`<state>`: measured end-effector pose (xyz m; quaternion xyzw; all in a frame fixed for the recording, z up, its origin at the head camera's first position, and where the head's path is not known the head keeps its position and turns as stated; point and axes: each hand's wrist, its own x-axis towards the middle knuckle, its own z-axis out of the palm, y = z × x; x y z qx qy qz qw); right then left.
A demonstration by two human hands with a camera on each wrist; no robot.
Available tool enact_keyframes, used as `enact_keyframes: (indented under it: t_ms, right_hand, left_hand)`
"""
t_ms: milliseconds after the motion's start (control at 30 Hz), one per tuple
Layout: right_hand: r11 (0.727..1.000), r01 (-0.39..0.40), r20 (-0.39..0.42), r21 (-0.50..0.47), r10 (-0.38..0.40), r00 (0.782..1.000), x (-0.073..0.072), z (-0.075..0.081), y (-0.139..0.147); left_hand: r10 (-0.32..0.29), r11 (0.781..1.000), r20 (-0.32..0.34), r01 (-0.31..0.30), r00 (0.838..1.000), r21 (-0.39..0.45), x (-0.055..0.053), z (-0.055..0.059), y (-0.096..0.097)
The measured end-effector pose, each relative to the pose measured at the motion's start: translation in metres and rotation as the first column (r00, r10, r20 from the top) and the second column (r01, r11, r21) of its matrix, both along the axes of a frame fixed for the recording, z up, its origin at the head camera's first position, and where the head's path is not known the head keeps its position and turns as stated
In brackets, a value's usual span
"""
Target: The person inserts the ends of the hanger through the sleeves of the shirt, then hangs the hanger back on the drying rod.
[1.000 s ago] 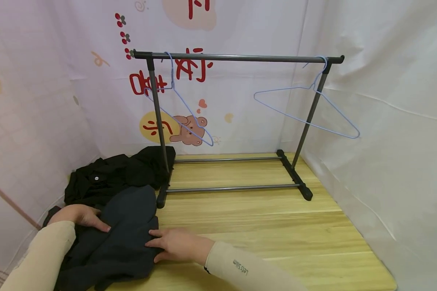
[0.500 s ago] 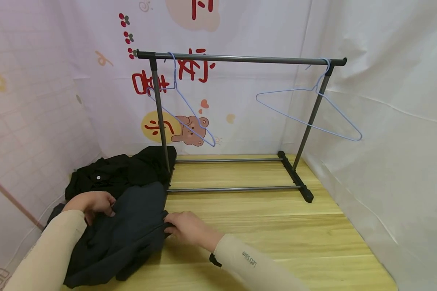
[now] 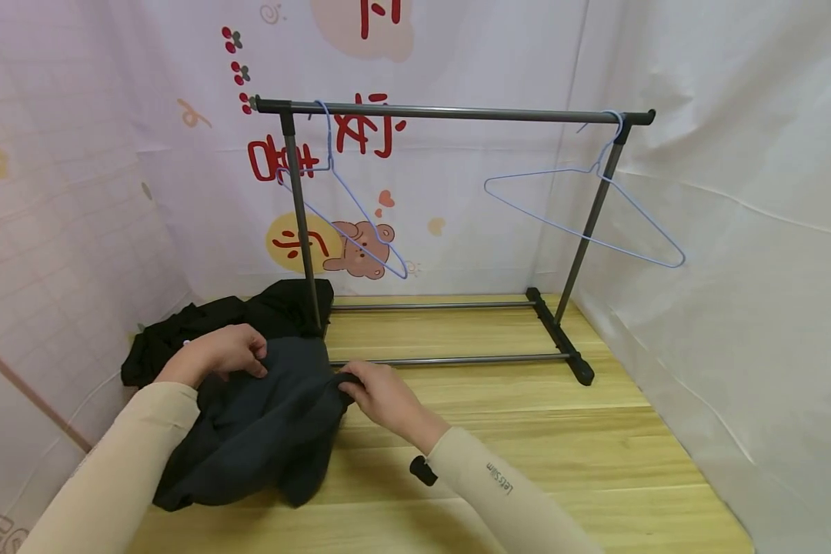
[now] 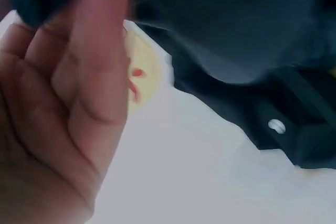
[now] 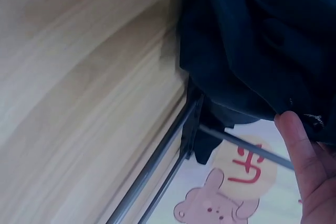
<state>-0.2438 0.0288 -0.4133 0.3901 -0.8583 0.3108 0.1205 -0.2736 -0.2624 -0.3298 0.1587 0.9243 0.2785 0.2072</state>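
Observation:
A dark grey garment (image 3: 263,446) is partly lifted off the wooden table (image 3: 526,462) at the left, its lower folds hanging loose. My right hand (image 3: 391,400) pinches its edge between thumb and fingers; a small white mark shows near the thumb in the right wrist view. Above the garment's left part is my left hand (image 3: 225,355), its fingers curled on dark cloth at the top of the left wrist view. Behind lies a crumpled black garment (image 3: 277,308) with a white button (image 4: 276,126). What kind of clothing either is, I cannot tell.
A metal clothes rack (image 3: 457,113) stands at the back of the table. One blue wire hanger (image 3: 329,142) hangs near its left end, another blue hanger (image 3: 540,175) near its right. White printed cloth (image 3: 457,231) encloses the back and sides.
Both hands have moved right and toward the rack, lifting the grey garment along. My right hand has gone from touching its edge to pinching it; the left fingers have curled.

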Motion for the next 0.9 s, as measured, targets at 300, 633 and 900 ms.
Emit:
enact_keyframes:
  t_ms: [300,633,900]
  right_hand:
    - [0.990,0.114,-0.070,-0.077,-0.120,0.990,-0.013,0.015,0.020]
    - [0.971,0.233,-0.426,-0.054,-0.233,0.874,-0.020,0.043,0.056]
    - [0.869,0.398,-0.319,0.295,-0.303,0.898,-0.032,0.004,0.081]
  left_hand:
    - [-0.016,0.979,-0.091,0.035,0.996,0.200,-0.012,0.009,0.046]
    - [-0.023,0.924,-0.261,0.120,0.965,0.364,-0.022,0.014,0.121]
    - [-0.001,0.994,0.010,-0.001,1.000,0.111,-0.015,-0.028,0.098]
